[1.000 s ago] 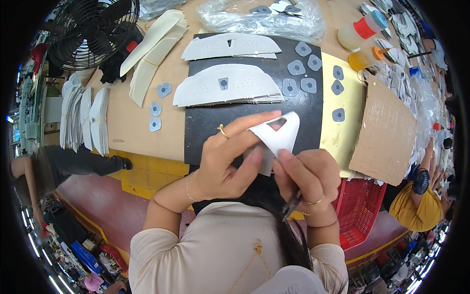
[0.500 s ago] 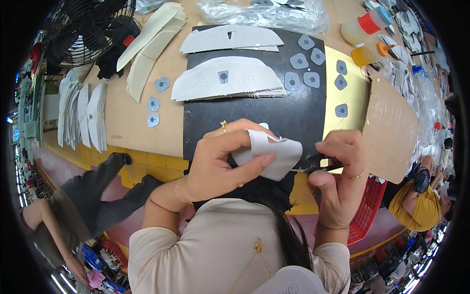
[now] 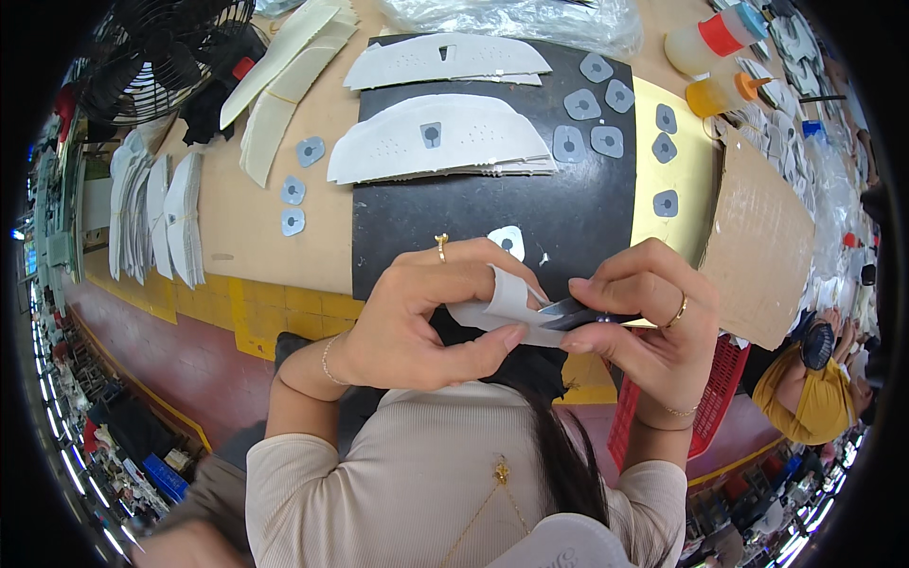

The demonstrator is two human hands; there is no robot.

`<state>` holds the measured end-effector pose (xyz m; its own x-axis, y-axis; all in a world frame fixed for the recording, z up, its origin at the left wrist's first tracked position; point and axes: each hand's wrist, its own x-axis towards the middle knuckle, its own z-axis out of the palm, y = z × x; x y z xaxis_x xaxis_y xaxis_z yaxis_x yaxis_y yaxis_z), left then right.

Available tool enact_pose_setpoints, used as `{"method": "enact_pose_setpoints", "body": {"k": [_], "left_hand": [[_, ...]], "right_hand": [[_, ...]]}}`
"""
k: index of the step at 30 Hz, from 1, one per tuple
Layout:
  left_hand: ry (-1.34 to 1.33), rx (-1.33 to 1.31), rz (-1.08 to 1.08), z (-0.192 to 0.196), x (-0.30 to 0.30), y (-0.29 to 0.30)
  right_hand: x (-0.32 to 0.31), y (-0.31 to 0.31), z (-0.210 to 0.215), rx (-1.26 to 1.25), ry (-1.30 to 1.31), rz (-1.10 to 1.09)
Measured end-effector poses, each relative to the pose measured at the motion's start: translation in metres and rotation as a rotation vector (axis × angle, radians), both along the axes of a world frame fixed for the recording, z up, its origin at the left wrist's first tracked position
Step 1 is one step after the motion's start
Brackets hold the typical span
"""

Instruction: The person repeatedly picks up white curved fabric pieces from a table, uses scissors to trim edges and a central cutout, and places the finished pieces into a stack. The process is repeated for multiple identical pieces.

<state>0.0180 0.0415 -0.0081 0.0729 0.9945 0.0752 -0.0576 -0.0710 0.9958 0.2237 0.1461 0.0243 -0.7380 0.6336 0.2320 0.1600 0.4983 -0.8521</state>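
My left hand [image 3: 410, 317] is closed on a folded white fabric piece [image 3: 512, 298], pinching it between thumb and fingers. In my right hand [image 3: 660, 312] are dark thread snips [image 3: 589, 315], gripped between thumb and fingers. Their blades reach into the right edge of the folded piece, and the tips are partly hidden by it. Beyond my hands, a small white patch [image 3: 508, 239] lies on the black mat [image 3: 426, 227]. Farther off, two stacks of curved white panels lie on the mat, the nearer stack [image 3: 483, 142] with a grey patch on its top panel.
Several grey rounded patches [image 3: 580, 104] are spread on the mat, and others lie on the yellow sheet [image 3: 653, 175]. Two bottles, one orange-tipped [image 3: 715, 95], stand at the far right near cardboard [image 3: 762, 237]. A black fan [image 3: 161, 57] is far left; a red basket [image 3: 715, 388] sits below right.
My right hand has moved left, bringing the snips against the white piece. The white patch on the mat shows more fully. A person at the left has moved toward the lower edge.
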Motion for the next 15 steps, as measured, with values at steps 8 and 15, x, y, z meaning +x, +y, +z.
{"method": "enact_pose_setpoints", "body": {"k": [8, 15], "left_hand": [[0.025, -0.052, -0.027, 0.003, 0.002, -0.001], [0.088, -0.034, -0.018, 0.005, 0.004, -0.005]], "right_hand": [[0.004, -0.006, -0.001, 0.007, -0.002, -0.070], [0.001, -0.013, 0.002, 0.014, 0.003, -0.110]]}}
